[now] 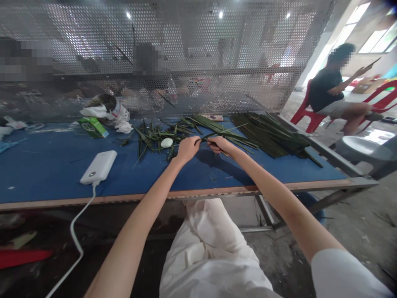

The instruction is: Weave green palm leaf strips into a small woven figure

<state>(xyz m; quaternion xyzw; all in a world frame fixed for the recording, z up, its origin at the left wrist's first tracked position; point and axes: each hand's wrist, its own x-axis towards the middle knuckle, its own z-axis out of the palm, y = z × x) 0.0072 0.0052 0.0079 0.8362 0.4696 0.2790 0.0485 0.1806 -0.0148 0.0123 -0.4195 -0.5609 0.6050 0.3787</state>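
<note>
The left grip [187, 150] and right grip [218, 145] are both narrow, pinching one long green leaf [204, 140] between them. Its long axis runs left to right across the bench [46, 174], and the right hand holds it nearer the far tip. Just left lies one loose heap of leaves [151, 138] beside one white egg-shaped object [166, 142]; to the right, one stacked bundle of leaves [269, 134]. Farther left sits one white power bank [98, 167].
</note>
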